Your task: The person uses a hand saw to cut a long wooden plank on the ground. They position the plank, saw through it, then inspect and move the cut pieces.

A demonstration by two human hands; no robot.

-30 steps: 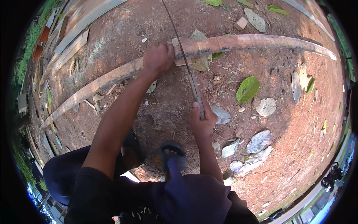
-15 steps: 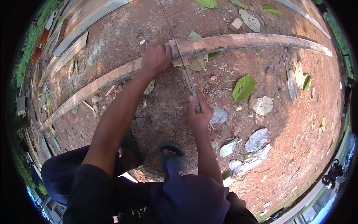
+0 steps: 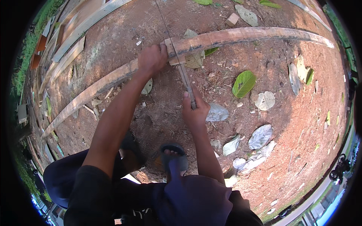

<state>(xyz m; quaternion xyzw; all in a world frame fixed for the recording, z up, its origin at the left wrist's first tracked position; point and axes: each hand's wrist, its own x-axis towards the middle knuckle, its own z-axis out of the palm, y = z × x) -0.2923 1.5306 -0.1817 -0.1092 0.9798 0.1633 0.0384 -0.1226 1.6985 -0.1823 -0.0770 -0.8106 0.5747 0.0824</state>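
My left hand (image 3: 152, 57) is closed on the long plank (image 3: 233, 35), which looks curved across the view, just left of a thin blade (image 3: 168, 34) lying across it. My right hand (image 3: 195, 109) grips the pale handle (image 3: 186, 83) of that long blade, which points away from me over the plank. A small wooden block (image 3: 179, 60) shows under the plank at that spot, beside dry leaves (image 3: 194, 61).
Scattered leaves (image 3: 244, 83) and wood chips lie on the reddish dirt (image 3: 294, 120). Boards (image 3: 69, 60) are piled at the left, and a small offcut (image 3: 231, 19) lies beyond the plank. My sandaled foot (image 3: 171, 154) is below my hands. A motorbike (image 3: 335, 169) appears at the right rim.
My right hand and the blade's handle have shifted up and left, away from me. My left hand stays on the plank, which appears slightly higher in the view.
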